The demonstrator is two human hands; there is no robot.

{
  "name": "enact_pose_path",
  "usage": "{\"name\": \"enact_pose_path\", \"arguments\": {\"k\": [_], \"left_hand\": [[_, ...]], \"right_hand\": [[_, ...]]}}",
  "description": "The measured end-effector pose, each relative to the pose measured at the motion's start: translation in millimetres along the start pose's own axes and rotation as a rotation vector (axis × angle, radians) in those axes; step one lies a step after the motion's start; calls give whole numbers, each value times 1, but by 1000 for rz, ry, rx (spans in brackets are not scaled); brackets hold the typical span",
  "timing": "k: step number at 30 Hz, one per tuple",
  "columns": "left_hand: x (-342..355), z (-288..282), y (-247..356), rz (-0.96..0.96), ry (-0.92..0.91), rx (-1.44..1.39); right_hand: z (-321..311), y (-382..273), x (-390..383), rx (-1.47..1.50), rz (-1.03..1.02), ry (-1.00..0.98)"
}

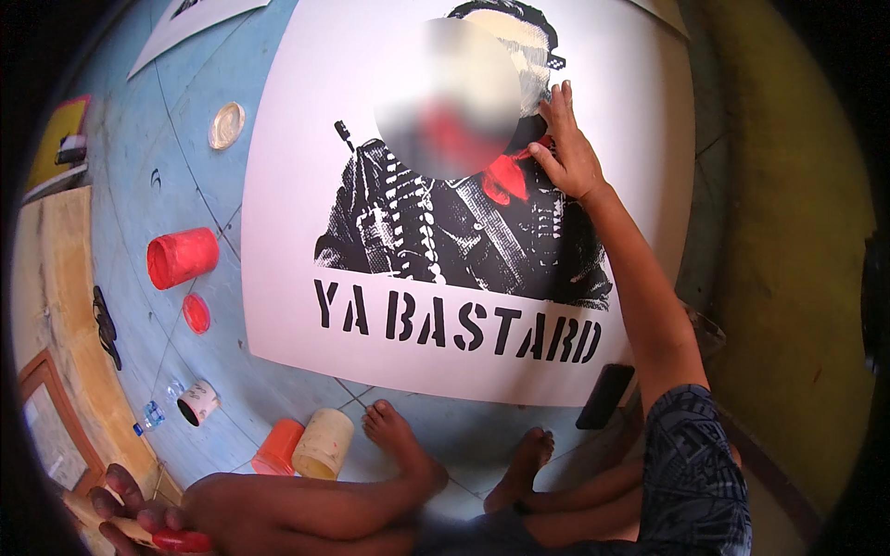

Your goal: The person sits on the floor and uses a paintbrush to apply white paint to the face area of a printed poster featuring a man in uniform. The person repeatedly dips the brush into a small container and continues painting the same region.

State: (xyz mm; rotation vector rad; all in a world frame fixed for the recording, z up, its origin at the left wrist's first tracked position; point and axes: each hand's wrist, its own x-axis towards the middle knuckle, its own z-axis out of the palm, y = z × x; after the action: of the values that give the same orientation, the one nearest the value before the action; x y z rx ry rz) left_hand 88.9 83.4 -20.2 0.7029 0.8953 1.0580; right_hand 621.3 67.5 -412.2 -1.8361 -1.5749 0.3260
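Observation:
A large white poster [287, 213] lies on the floor, printed with a black figure in a jacket and bold black lettering below. Red colour fills the figure's neckerchief [507, 180]; a blurred patch hides part of the head. My right hand [573, 153] rests flat on the print beside the neckerchief, its fingers stretched out and holding nothing. Down at the lower left, by my knee, my left hand [125, 500] curls around a wooden-handled tool with a red end [181, 540]. What kind of tool it is I cannot make out. Those fingers look stained dark red.
Left of the poster are a tipped red paint tub [183, 258], a red lid [197, 314], a pale lid [226, 125], a white cup [197, 402] and a plastic bottle [148, 417]. Two tubs, orange [277, 448] and cream [323, 444], stand near my foot. A dark phone [605, 397] touches the poster's corner.

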Motion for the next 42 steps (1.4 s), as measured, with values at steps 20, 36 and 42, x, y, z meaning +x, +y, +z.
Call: {"name": "enact_pose_path", "arguments": {"k": [20, 36, 42], "left_hand": [[-11, 25, -211, -668, -27, 133], [-5, 20, -207, -646, -24, 184], [4, 19, -174, -556, -72, 179]], "right_hand": [[2, 2, 0, 141, -35, 1], [-58, 19, 7, 1330, 500, 605], [-217, 97, -56, -564, 195, 25]]}}
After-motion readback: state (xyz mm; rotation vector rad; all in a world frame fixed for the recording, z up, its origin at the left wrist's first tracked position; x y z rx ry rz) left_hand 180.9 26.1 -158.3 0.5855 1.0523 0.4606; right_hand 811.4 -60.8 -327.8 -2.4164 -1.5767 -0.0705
